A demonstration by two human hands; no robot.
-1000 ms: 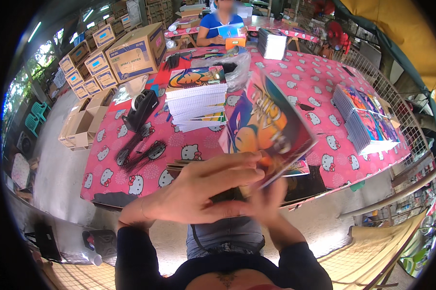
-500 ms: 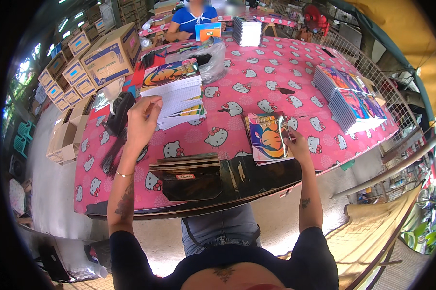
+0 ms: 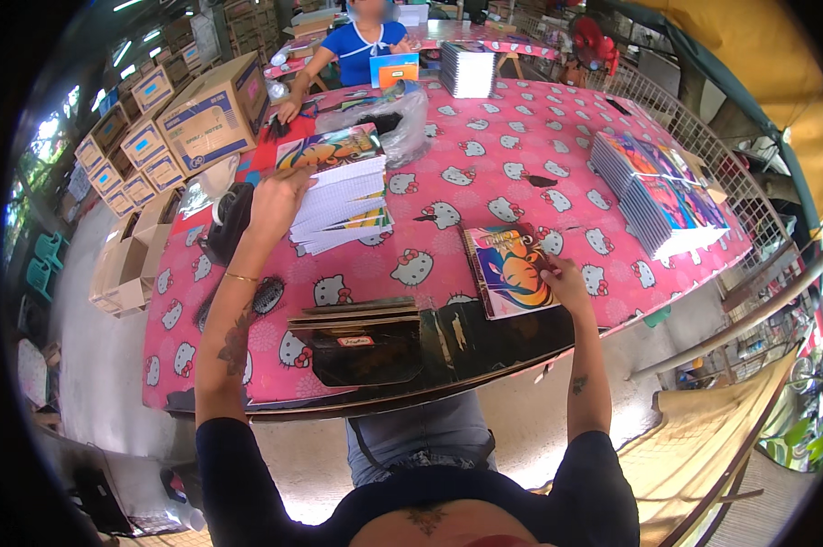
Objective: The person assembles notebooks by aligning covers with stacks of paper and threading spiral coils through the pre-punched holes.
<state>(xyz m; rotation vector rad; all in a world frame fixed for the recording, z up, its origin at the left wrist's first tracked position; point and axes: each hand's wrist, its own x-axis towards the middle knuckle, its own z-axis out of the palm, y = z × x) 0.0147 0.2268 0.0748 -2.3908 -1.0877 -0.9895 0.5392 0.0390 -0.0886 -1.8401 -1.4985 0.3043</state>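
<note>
Gripping notebook [image 3: 510,272] edge, right hand [image 3: 568,283]; left hand [image 3: 277,202] at stack [image 3: 346,202], hold unclear; tablecloth [image 3: 441,257] between

4 notebook piles [image 3: 517,287], clock from view ctr: fanned pile [image 3: 343,201], approx. 10-11; tall stack [image 3: 469,71], 12-1; tied bundle [image 3: 659,199], 2-3; small pile [image 3: 510,273], 3. Also 1 tape dispenser [image 3: 231,221] at 9-10; 2 green chairs [image 3: 40,273], 9; 1 red fan [image 3: 594,43], 1.

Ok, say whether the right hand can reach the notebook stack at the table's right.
Probably yes: just patterned tablecloth lies between the right hand and the notebook stack, though that hand touches another notebook.
</note>
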